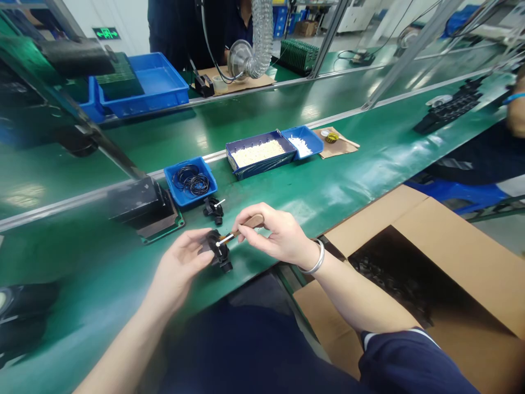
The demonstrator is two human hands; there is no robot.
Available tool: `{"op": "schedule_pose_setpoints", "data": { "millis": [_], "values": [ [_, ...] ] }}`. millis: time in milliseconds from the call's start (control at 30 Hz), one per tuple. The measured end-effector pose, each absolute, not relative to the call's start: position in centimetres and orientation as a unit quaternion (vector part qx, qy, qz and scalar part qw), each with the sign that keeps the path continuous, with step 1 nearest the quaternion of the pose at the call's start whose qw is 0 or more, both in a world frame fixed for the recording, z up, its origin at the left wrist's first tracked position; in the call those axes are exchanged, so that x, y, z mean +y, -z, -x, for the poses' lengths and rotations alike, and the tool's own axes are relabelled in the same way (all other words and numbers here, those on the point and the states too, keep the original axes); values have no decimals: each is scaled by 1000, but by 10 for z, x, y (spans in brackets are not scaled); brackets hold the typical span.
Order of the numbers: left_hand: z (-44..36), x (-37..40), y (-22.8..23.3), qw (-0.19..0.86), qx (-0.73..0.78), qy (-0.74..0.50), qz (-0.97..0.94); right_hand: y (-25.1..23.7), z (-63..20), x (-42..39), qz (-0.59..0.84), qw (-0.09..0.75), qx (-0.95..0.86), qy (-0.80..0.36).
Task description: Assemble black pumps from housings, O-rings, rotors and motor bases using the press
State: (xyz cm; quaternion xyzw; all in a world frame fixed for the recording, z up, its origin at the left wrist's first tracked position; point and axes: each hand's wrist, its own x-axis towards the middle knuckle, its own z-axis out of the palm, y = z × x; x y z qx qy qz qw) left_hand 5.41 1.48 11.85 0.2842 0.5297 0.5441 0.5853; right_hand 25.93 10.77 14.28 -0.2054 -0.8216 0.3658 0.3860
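My left hand (182, 260) grips a black plastic fitting (223, 261) between thumb and fingers, just above the green work surface. A thin white rod shows at the fitting's near side. In my right hand (273, 232), a small wooden-handled brush (252, 221) is pinched between thumb and fingers, pointing down to the left. Its tip meets the fitting, but the bristles are too small to make out. Just beyond my hands lies a second black fitting (212, 210) with a white rod sticking out.
A blue tray (168, 178) holds black rings. Farther right are a box of pale small parts (258, 153), a tray of white pieces (314, 143) and a small pot (331, 138) on cardboard (342, 149). An open carton (455, 235) stands at right. A black stand (139, 200) is left. Other people sit nearby.
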Motion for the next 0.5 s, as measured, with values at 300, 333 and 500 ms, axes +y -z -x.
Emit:
{"op": "schedule_pose_setpoints", "data": {
  "millis": [300,333,500],
  "values": [
    [-67,9,-126,472,543,-604,-343,-145,-263,102,224,406,-747,-476],
    [-70,9,-129,455,544,-616,-342,-146,-263,101,226,406,-741,-485],
    [-71,8,-126,408,537,-639,-369,-147,-266,97,217,412,-701,-541]
  ]
}}
